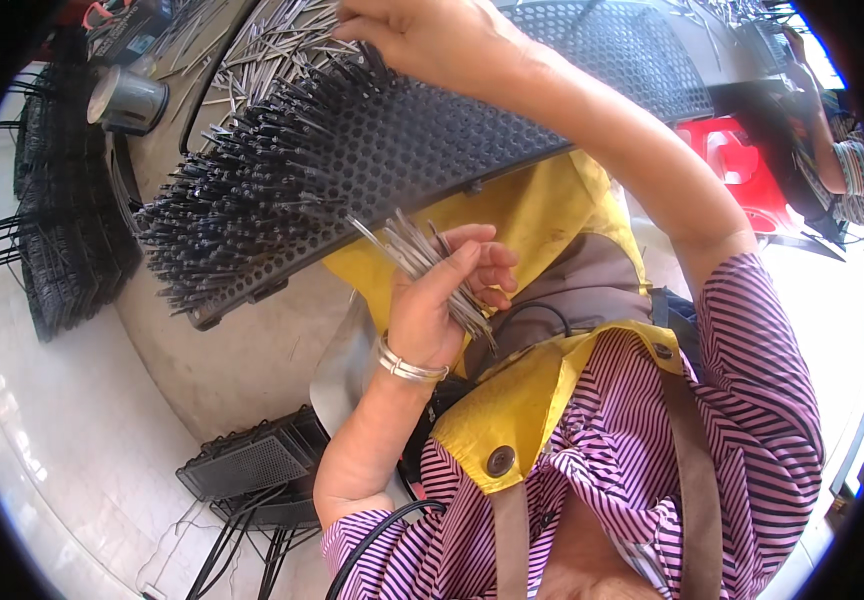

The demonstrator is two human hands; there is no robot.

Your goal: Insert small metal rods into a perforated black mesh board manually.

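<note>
My left hand (442,300) is closed round a bundle of thin grey metal rods (404,242), in front of my apron. Beyond it lies a long black perforated panel (412,130), slanting across my lap. Its left part bristles with several upright dark rods (242,190) standing in the holes. My right hand (417,35) reaches over the panel's far edge, fingers bent together beside the standing rods. What those fingertips hold, if anything, is hidden. A loose pile of thin metal rods (282,50) is spread on the table just past that hand.
A grey metal cup (129,101) stands at the far left. Dark racks with hooked wires (67,220) line the left side, and black mesh baskets (257,460) sit low on the floor. To the right are a red plastic stool (737,170) and another person's arm (822,140).
</note>
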